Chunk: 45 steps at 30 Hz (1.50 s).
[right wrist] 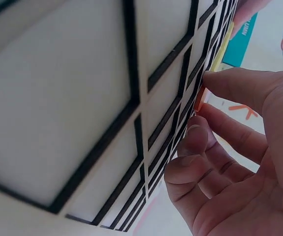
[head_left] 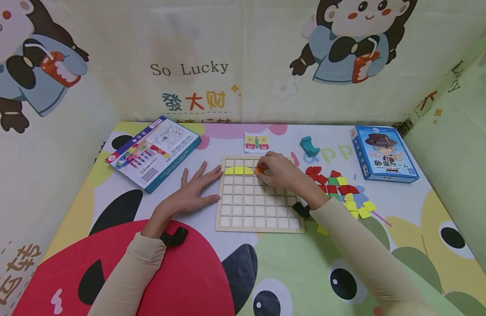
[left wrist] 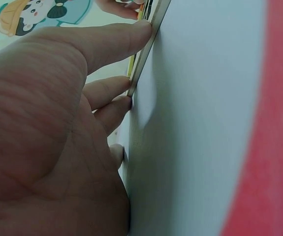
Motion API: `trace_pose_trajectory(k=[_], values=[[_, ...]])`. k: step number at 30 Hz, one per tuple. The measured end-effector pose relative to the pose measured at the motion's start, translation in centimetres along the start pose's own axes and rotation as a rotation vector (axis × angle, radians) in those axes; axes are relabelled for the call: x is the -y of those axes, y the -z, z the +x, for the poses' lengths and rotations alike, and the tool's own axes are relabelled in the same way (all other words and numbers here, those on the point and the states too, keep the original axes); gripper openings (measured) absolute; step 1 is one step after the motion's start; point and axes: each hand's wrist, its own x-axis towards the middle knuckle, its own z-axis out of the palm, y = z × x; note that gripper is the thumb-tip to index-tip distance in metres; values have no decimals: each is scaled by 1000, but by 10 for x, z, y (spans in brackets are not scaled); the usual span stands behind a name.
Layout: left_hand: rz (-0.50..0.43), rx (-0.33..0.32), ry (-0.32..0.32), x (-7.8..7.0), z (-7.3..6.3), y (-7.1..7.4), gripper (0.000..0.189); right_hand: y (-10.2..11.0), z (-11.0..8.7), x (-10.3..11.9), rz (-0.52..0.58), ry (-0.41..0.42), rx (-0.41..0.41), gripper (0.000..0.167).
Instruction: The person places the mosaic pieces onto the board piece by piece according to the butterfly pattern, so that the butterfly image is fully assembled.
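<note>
And there it is, the small, thin orange tile (head_left: 259,170), up at twelve o'clock on the pale, square-celled wooden grid board (head_left: 260,230), right by the end of a row of flat yellow tiles (head_left: 238,170) lying toward eleven. The right hand (head_left: 280,172) has it pinched between thumb and forefinger, the other fingers bent loosely; whether it sits in a cell, I can't tell from here! At nine o'clock, the left hand (head_left: 196,192) has its fingers spread and straight, tips against the board's edge, gripping nothing. Now, the handling: that tile looks featherlight and stiff, hardly fragile, but smooth and tiny enough to squirt from a hard squeeze. Best hold, I'd say, is by two opposite edges, fingertips only, leaving its underside clear of the grid's slats. The board looks light and rigid too, likely to skid under a nudge, so the outer rim is the place to steady it. And out at three o'clock, the scattered red, yellow and green tiles (head_left: 343,190) should handle much alike.
</note>
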Motion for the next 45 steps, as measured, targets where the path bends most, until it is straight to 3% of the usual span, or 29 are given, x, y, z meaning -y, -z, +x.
trace_pose_trajectory(k=[8, 14, 19, 30, 45], values=[[-8, -4, -9, 1, 0, 0, 79, 2, -3, -2, 8, 19, -1, 31], [-6, 2, -8, 2, 0, 0, 79, 13, -17, -12, 44, 2, -34, 33], [-1, 4, -6, 2, 1, 0, 79, 26, -37, -27, 43, 21, -90, 26], [10, 5, 0, 3, 2, 1, 79, 48, -88, -63, 19, -27, -161, 25], [10, -4, -5, 4, 2, 0, 81, 56, -158, -85, -12, -90, -120, 25]])
